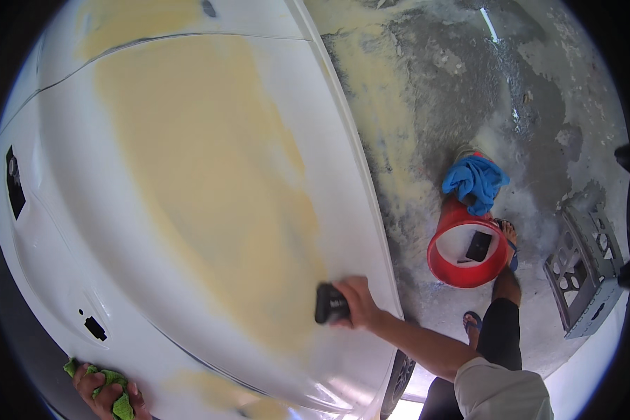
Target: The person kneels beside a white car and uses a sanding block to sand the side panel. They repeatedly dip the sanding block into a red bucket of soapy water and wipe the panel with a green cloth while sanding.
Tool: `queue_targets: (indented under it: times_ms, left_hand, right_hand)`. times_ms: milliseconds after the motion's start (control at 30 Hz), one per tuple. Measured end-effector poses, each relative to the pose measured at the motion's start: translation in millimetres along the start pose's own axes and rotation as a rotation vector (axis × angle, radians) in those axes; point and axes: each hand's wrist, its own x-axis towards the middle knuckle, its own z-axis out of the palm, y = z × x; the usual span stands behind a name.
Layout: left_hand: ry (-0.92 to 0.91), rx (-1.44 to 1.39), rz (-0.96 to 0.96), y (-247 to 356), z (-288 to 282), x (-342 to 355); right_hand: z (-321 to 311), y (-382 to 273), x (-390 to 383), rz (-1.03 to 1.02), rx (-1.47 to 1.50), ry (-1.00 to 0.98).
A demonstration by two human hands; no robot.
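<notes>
My right hand [360,302] grips a black rubber sanding block [329,304] on the near white car panel [119,231], yellow-primed; my left hand [105,395] clutches a crumpled green cloth [115,385].

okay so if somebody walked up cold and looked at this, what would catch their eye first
Most likely the big yellowish filler patch spread over the white car body panel, filling the picture's left and middle. Next, the right hand pressing a black sanding block at the patch's lower edge, and the red bucket on the wet floor to the right.
</notes>
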Motion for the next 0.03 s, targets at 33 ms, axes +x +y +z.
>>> queue_targets:
  times_ms: [33]
  left_hand:
    - [0.001, -0.002, 0.014, -5.0, 0.9, -7.0]
  right_hand:
    - [-2.2, 7.0, 40.5, 0.039, -0.056, -0.002]
